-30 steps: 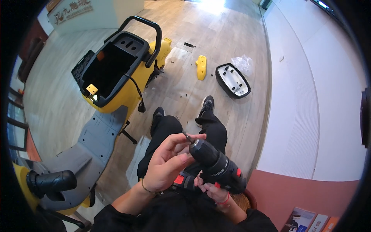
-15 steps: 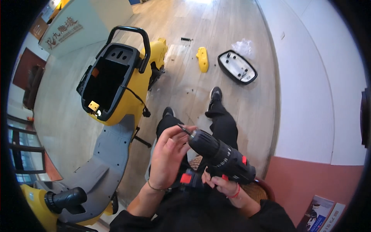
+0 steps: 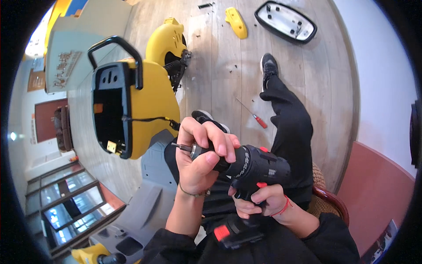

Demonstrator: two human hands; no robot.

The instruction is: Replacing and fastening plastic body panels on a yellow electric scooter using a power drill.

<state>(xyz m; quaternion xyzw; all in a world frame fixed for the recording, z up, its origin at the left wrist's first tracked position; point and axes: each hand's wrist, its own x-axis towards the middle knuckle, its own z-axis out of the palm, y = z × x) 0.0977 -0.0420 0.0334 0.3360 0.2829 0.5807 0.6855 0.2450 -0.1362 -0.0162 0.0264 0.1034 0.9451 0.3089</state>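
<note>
A black cordless drill [image 3: 268, 167] with red accents is held in front of my lap, its bit [image 3: 181, 147] pointing left. My left hand [image 3: 200, 154] wraps its fingers round the chuck end. Around the grip, my right hand [image 3: 261, 201] is closed, near the red trigger. The battery [image 3: 239, 233] with its red tab hangs below that hand. To the left stands a yellow scooter [image 3: 160, 92], its compartment [image 3: 107, 112] under the seat uncovered. A loose cable [image 3: 149, 119] with a connector crosses the scooter's side.
On the wooden floor lie a red-handled screwdriver [image 3: 259, 120], several small screws, a yellow cover piece [image 3: 237, 23] and an upturned scooter seat [image 3: 285, 22]. A wooden chair arm [image 3: 334, 200] is at my right. The scooter's grey footboard [image 3: 156, 163] reaches beside my left leg.
My left hand has gone from fingers spread beside the bit to closed round the chuck. The drill has turned to point more to the left. The view has shifted, bringing the screwdriver into sight.
</note>
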